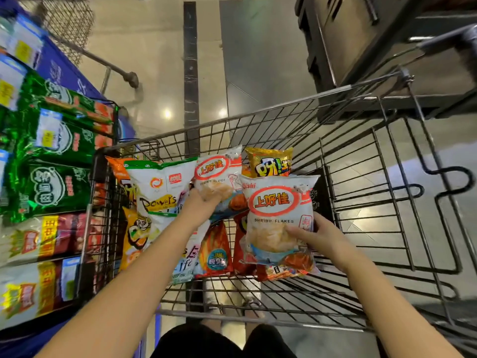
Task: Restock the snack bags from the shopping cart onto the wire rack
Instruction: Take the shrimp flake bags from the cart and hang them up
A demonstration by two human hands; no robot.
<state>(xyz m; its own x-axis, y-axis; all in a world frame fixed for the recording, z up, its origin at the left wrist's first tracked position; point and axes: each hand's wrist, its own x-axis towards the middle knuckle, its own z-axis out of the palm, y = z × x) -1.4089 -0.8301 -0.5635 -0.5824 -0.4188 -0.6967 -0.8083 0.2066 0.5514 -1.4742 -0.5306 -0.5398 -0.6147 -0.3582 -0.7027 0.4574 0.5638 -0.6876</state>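
— Where are the hands?

— Both are down in the shopping cart (93, 174). The left hand (204, 202) reaches to the far side of the pile and grips the lower edge of the far shrimp flakes bag (214, 174), fingers curled onto its front. The right hand (317, 236) grips the near shrimp flakes bag (278, 215) by its right side, thumb across the front and fingers behind it.

— How do the two bags sit?

— Both are white with a red oval logo and stand upright, facing the camera. The near one sits right of the far one and overlaps its right edge.

— What else is in the cart?

— More snacks, crowded into its left half. A white "Powers" bag (160, 187) lies just left of the left hand, a gold bag (271, 162) stands at the far side behind the near shrimp flakes bag, and red bags (215, 251) lie below, between the two forearms. The right half shows bare wire, with the floor (154, 47) visible through it.

— And the wire rack?

— The wire rack (115, 120) stands touching or just beside the cart's left side. Green bags (59, 182) fill its middle rows, with red-and-yellow packs (46, 239) nearer. That side is blurred, so the labels cannot be read.
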